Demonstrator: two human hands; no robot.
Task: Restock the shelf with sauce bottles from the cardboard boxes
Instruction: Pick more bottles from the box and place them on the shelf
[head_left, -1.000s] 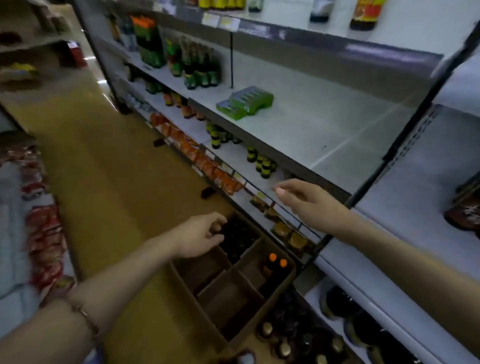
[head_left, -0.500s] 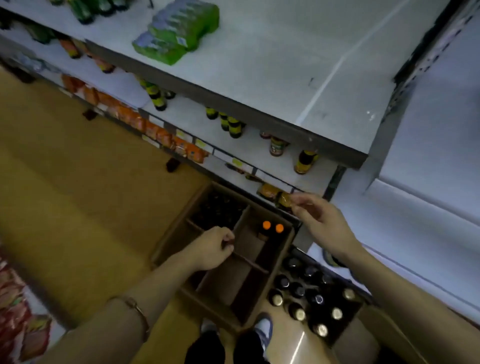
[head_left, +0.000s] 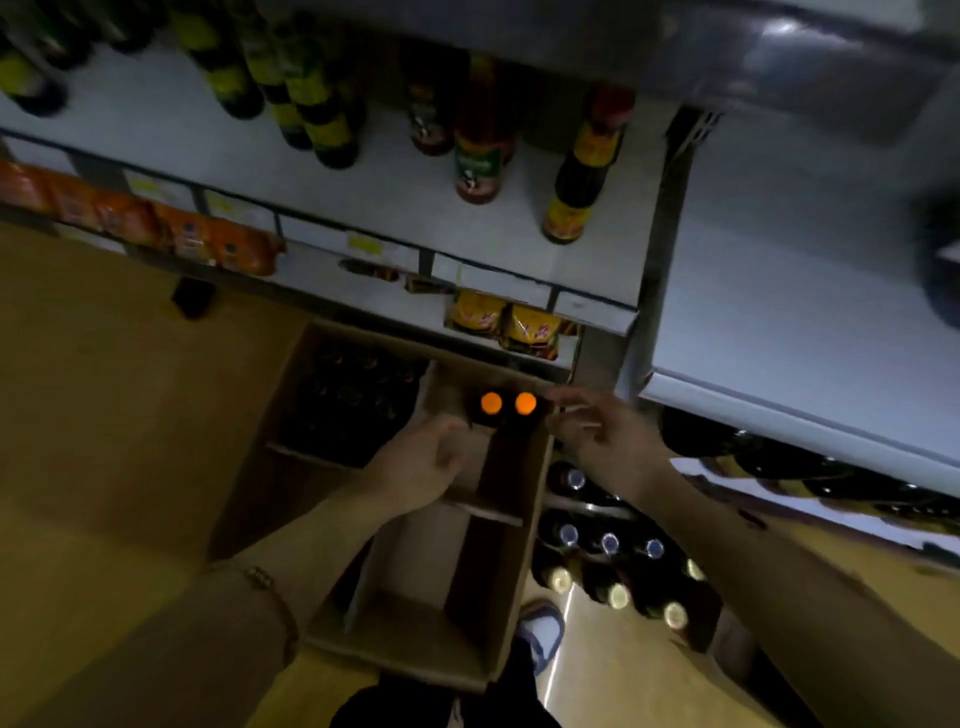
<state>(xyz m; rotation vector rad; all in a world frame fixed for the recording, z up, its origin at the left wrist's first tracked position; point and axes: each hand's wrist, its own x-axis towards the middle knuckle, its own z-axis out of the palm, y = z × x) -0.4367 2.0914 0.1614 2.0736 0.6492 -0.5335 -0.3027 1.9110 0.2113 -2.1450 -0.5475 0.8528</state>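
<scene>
From the head camera we look down into an open brown cardboard box (head_left: 415, 613) with cardboard dividers, standing on the tan floor (head_left: 119, 415) against the grey metal shelf (head_left: 395, 208). In its far right compartment stand two dark sauce bottles with orange caps (head_left: 508, 404), side by side. The far left compartment holds more dark bottles, too dim to count.

Our left hand (head_left: 415, 473) hangs over the middle of the box, just this side of the orange caps, its fingers loosely curled and holding nothing. Our right hand (head_left: 602, 431) reaches in from the right at the box's far right edge, fingers relaxed and slightly spread, just beside the right-hand cap; we cannot tell whether it touches it.

To the right of the box sits a second group of dark bottles with pale caps (head_left: 613, 571). On the shelf above stand a red-capped dark bottle with a yellow label (head_left: 584, 171) and several blurred yellow-labelled bottles (head_left: 306, 98).
</scene>
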